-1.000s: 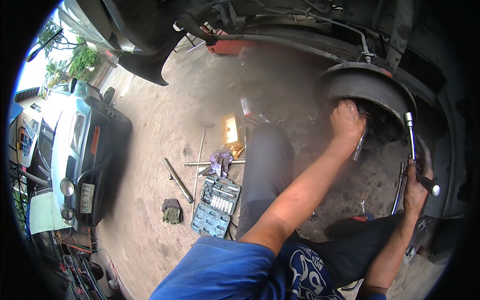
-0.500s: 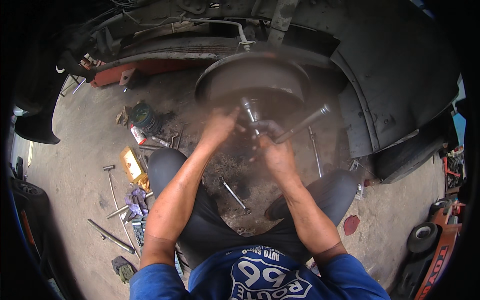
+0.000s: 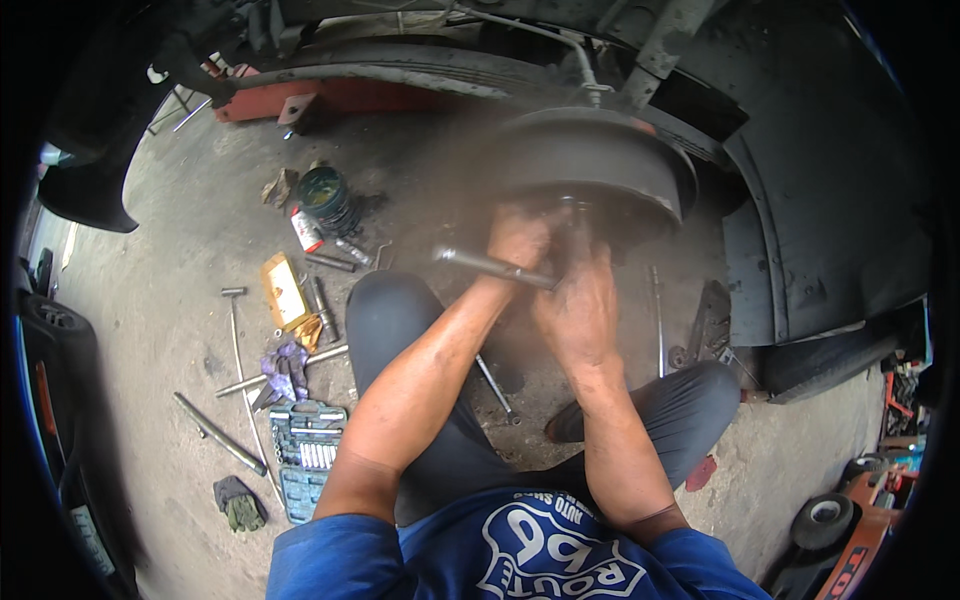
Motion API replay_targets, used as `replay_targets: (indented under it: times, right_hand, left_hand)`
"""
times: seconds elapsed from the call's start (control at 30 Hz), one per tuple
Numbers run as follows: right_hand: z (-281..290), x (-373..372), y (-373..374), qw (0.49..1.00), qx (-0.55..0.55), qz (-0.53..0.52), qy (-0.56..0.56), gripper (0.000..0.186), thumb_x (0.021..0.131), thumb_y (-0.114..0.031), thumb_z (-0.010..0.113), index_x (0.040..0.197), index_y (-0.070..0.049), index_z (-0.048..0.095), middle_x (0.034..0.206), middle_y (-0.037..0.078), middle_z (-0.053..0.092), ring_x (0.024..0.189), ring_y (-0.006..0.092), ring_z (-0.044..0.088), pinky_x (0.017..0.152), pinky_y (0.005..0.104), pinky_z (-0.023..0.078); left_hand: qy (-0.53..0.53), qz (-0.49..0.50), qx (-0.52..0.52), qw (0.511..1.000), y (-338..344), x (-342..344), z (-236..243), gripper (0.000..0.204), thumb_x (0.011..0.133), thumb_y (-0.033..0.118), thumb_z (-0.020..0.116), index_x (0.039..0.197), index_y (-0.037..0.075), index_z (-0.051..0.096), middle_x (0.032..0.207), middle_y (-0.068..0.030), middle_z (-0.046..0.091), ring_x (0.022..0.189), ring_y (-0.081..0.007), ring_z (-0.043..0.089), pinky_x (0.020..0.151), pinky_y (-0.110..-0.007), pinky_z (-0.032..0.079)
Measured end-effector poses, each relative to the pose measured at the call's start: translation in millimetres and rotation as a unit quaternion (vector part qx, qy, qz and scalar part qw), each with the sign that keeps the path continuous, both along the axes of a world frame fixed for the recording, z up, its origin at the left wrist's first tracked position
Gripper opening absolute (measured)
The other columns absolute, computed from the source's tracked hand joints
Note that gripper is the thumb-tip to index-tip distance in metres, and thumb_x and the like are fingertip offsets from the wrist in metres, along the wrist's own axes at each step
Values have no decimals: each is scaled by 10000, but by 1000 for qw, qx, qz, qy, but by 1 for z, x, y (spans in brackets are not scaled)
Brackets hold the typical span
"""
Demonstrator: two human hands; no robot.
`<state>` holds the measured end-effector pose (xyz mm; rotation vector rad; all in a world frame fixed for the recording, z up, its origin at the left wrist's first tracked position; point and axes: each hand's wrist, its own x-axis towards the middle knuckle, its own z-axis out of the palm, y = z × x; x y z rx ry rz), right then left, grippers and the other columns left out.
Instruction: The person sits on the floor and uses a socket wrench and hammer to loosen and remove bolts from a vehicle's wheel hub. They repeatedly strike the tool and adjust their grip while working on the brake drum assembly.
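Note:
A round brake drum [image 3: 600, 160] sits under the vehicle in front of me. At its lower front, my right hand [image 3: 580, 310] is wrapped round a socket wrench, whose head end reaches the middle of the drum. The wrench's metal bar [image 3: 490, 265] sticks out to the left, over my left wrist. My left hand [image 3: 520, 235] is up beside the wrench head, close against the drum's lower left; its fingers are blurred and partly hidden. Below my hands, a combination wrench [image 3: 495, 390] lies on the floor between my legs.
To the left lie an open socket set case [image 3: 305, 450], a yellow box [image 3: 285, 292], a dark tub [image 3: 325, 200], a purple rag [image 3: 287, 368], gloves [image 3: 240, 505] and metal bars [image 3: 220, 435]. A long bar [image 3: 658, 320] lies on the right, by the fender [image 3: 810, 230]. An orange floor jack [image 3: 860, 525] stands lower right.
The wrench has swung round, its bar now pointing left instead of right, and its head has come up to the drum. Both hands have moved closer together. My view has shifted left.

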<state>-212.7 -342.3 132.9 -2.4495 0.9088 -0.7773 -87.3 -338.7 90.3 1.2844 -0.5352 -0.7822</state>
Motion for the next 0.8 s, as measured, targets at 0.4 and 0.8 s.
replay_targets:
  times: [0.4, 0.8]
  right_hand:
    - [-16, 5, -6, 711, 581, -63, -392, 158, 983, -39, 511, 1049, -35, 655, 936, 80, 665, 745, 140, 639, 623, 308, 569]
    - [-22, 5, -16, 656, 626, -17, -421, 210, 958, -89, 533, 1157, -80, 600, 976, 92, 678, 756, 141, 618, 638, 273, 489]
  left_hand:
    - [120, 6, 22, 993, -7, 1, -4, 258, 859, 190, 788, 974, -29, 714, 677, -38, 652, 495, -87, 538, 405, -254, 420]
    - [113, 79, -26, 990, -14, -4, -3, 220, 798, 158, 823, 785, -40, 729, 636, -94, 685, 475, -120, 595, 416, -276, 445]
